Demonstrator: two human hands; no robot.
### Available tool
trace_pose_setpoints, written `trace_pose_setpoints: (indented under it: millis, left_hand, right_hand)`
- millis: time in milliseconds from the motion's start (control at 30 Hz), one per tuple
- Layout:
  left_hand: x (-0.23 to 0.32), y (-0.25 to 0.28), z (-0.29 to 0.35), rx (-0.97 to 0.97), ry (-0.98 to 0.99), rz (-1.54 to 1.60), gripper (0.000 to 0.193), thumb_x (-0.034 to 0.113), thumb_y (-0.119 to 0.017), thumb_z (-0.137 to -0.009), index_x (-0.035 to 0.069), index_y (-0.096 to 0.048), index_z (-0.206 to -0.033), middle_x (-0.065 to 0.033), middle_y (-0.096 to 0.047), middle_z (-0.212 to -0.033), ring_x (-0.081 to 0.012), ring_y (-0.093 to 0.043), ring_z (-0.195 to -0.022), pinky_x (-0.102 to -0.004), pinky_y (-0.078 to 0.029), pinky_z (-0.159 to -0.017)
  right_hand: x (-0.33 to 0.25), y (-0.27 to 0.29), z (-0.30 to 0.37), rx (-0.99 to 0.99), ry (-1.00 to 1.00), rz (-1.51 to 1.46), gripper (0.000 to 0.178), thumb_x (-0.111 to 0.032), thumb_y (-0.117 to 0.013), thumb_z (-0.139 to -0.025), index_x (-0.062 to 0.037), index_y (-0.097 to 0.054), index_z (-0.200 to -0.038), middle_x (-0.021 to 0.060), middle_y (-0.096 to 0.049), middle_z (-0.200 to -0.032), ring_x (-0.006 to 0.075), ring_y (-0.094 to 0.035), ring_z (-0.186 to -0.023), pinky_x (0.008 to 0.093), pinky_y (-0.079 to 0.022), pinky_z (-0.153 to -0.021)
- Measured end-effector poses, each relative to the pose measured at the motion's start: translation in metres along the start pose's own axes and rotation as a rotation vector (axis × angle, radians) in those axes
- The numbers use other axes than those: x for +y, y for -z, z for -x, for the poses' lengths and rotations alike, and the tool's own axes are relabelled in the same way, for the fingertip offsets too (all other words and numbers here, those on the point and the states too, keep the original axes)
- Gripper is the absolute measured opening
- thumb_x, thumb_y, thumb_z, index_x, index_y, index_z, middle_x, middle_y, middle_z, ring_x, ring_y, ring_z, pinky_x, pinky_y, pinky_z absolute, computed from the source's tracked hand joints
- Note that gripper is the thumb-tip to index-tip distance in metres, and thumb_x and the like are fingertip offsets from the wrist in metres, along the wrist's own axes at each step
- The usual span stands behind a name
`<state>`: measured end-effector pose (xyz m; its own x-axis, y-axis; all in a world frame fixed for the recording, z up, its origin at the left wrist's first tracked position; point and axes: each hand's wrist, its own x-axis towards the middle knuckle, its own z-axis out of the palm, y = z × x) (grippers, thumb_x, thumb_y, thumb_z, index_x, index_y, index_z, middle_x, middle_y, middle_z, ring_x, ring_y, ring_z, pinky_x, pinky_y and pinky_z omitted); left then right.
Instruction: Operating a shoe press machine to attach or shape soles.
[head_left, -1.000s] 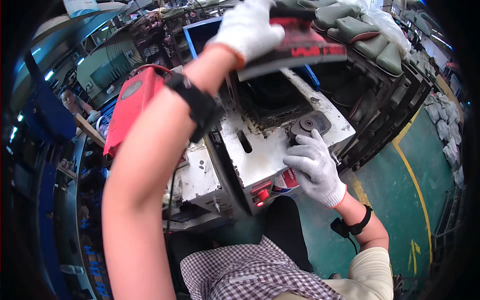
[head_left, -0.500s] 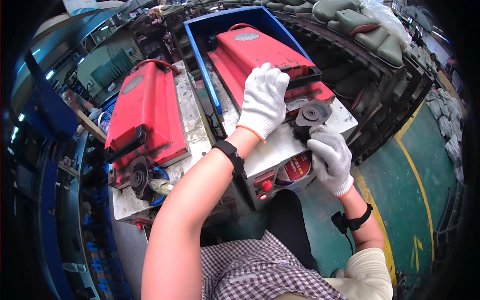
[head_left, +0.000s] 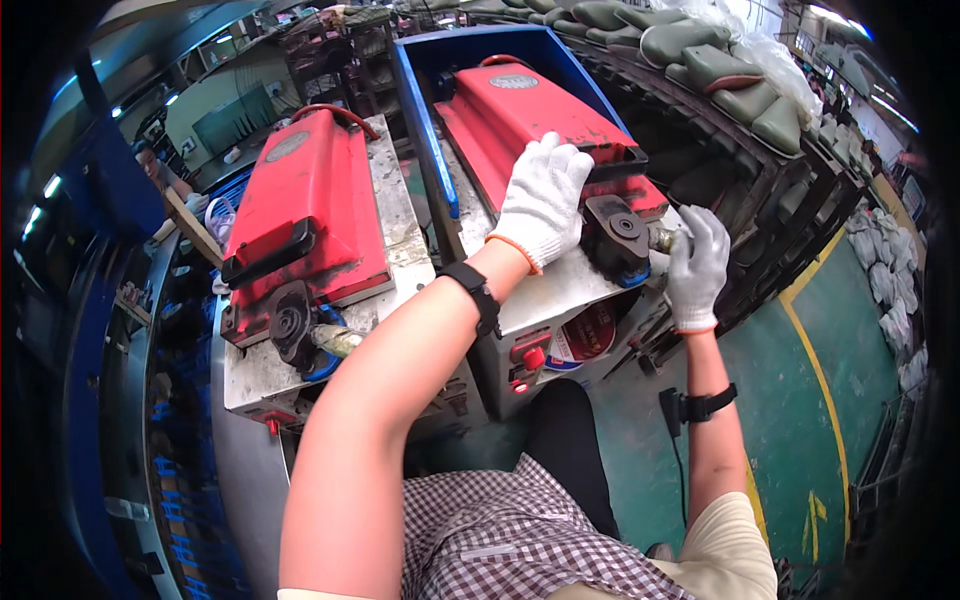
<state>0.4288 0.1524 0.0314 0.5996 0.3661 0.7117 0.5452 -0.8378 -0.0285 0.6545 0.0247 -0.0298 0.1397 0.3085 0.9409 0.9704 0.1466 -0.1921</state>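
My left hand [head_left: 545, 190], in a white knit glove, is closed at the left end of the black handle [head_left: 620, 163] on the right-hand machine's red cover [head_left: 540, 115]. Its fingertips are partly hidden. In front of that cover sits a dark metal clamp knob [head_left: 622, 228], with a tape-wrapped lever [head_left: 661, 238] sticking out to the right and a blue part beneath. Just right of the lever's end, my gloved right hand [head_left: 698, 262] is open, fingers raised and apart. It holds nothing that I can see.
At left stands a second red-covered machine [head_left: 310, 200] with its own clamp knob [head_left: 292, 325] and wrapped lever [head_left: 337, 340]. A blue bin [head_left: 402, 90] surrounds the right cover's back. Green boots [head_left: 690, 50] fill a rack at right. A person [head_left: 165, 180] is at far left.
The right hand has moved right and up off the clamp knob, and its fingers have spread. The knob has turned, bringing its wrapped lever into view. The left hand stays by the handle.
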Motion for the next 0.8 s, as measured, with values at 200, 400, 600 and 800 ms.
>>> trace_pose_setpoints:
  millis: [200, 400, 600, 800]
  left_hand:
    - [-0.023, 0.102, 0.05, -0.255, -0.079, 0.345, 0.051, 0.007, -0.061, -0.082, 0.003, -0.061, -0.133, -0.0234, -0.064, -0.13, -0.0416, -0.066, -0.117, -0.0467, -0.055, -0.101]
    - [-0.099, 0.21, 0.147, -0.029, 0.276, -0.059, 0.029, 0.009, -0.07, -0.087, 0.005, -0.065, -0.115, -0.0168, -0.066, -0.111, -0.0366, -0.069, -0.101, -0.0439, -0.056, -0.09]
    - [-0.123, 0.256, 0.179, -0.292, 0.572, -0.136, 0.037, 0.04, -0.074, -0.089, 0.008, -0.075, -0.108, -0.0217, -0.074, -0.095, -0.0371, -0.073, -0.094, -0.0451, -0.057, -0.085]
    - [-0.151, 0.255, 0.154, -0.64, 0.786, 0.136, 0.049, 0.054, -0.07, -0.092, 0.007, -0.079, -0.106, -0.0155, -0.075, -0.087, -0.0272, -0.073, -0.082, -0.0366, -0.053, -0.079]
  right_hand:
    - [-0.124, 0.0, 0.018, 0.059, 0.214, -0.431, 0.045, 0.01, -0.067, -0.074, -0.0086, -0.07, -0.115, 0.013, -0.066, -0.112, 0.0335, -0.063, -0.104, 0.0484, -0.051, -0.096]
    - [-0.238, -0.013, 0.014, -0.733, 0.107, -0.938, 0.035, -0.018, -0.068, -0.096, -0.0044, -0.066, -0.129, 0.0195, -0.068, -0.12, 0.0384, -0.067, -0.111, 0.0459, -0.053, -0.098]
    - [-0.33, -0.076, 0.004, -0.982, 0.159, -1.16, 0.057, -0.028, -0.058, -0.105, -0.0075, -0.048, -0.157, 0.0212, -0.07, -0.126, 0.0326, -0.072, -0.108, 0.0411, -0.057, -0.095]
    - [-0.335, -0.089, 0.002, -1.628, -0.748, -1.758, 0.047, -0.018, -0.052, -0.103, -0.0059, -0.058, -0.148, 0.0029, -0.062, -0.087, 0.0094, -0.054, -0.058, 0.025, -0.043, -0.051]
